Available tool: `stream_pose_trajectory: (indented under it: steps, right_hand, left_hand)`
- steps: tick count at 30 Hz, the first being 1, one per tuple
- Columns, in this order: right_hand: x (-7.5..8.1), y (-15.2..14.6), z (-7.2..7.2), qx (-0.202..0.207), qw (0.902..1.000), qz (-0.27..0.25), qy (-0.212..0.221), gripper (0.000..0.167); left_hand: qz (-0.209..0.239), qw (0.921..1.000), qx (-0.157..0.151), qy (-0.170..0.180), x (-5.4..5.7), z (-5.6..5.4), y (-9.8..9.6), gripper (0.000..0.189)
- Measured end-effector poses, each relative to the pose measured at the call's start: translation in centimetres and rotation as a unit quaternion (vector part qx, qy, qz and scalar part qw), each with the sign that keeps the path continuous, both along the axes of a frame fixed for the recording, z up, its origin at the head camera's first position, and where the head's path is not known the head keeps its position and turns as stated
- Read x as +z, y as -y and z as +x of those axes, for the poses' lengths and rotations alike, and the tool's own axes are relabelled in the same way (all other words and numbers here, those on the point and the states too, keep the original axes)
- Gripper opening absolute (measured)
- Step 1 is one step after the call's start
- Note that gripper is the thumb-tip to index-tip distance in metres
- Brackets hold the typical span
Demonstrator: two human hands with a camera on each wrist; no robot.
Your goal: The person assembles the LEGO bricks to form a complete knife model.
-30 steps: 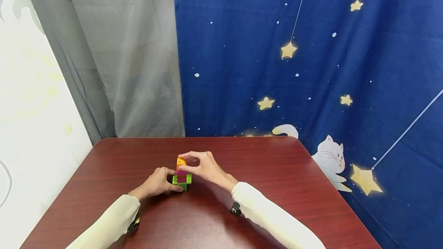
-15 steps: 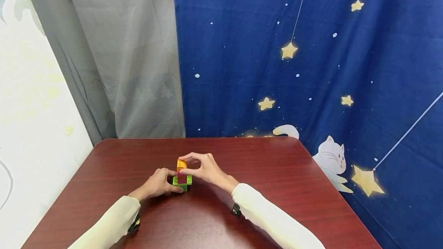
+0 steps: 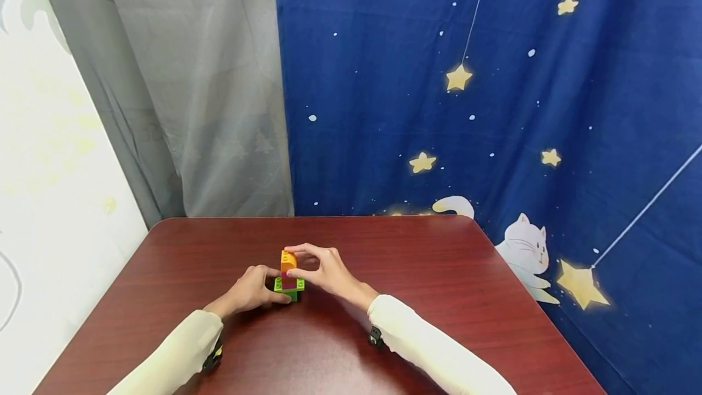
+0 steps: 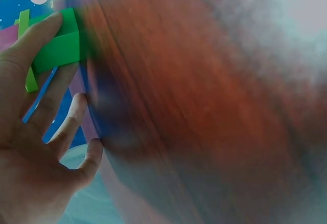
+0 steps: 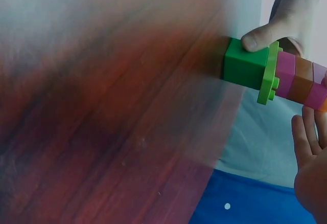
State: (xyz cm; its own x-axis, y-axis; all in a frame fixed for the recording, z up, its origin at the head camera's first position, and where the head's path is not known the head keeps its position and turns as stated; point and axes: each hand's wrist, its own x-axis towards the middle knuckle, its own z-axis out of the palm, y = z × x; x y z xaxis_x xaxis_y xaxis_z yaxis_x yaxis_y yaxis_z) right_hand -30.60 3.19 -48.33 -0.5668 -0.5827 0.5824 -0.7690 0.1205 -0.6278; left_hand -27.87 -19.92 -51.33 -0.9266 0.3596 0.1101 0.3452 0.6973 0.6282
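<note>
A small tower of toy building blocks stands upright on the table. Its lowest part is a dark green block (image 5: 245,65), topped by a light green plate (image 5: 269,73) with studs at its ends. Above that come a magenta block (image 5: 285,74), a brown block (image 5: 300,80) and more magenta. An orange block (image 3: 286,259) with a curved side tops the stack. From the left, my left hand (image 3: 249,290) grips the green base between thumb and fingers. My right hand (image 3: 331,273) pinches the orange block from the right, thumb in front; its fingertips are partly hidden.
The dark red wooden table (image 3: 439,322) has rounded far corners. Behind it hang a grey curtain (image 3: 219,108) and a blue curtain (image 3: 373,78) with stars. Black wrist cameras sit under both white sleeves (image 3: 428,340).
</note>
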Motion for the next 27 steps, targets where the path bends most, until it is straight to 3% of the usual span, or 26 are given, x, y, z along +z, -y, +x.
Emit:
stream_pose_trajectory:
  steps: [11, 18, 27]
  right_hand:
    - [-0.6, -0.4, 0.5, 0.017, 0.9998, 0.009, 0.000, 0.061]
    - [-0.9, -1.1, 0.4, 0.017, 0.9981, 0.010, 0.058, 0.063]
    - [-0.5, -3.2, -0.4, -0.033, 0.9933, -0.003, 0.110, 0.053]
  left_hand:
    - [0.006, 0.9985, -0.022, -0.049, -0.3, 0.4, 0.0, 0.045]
    - [0.007, 0.9979, -0.023, -0.060, -0.4, 1.0, -0.5, 0.056]
    - [0.087, 0.9933, -0.052, -0.054, 0.5, 1.8, -1.9, 0.072]
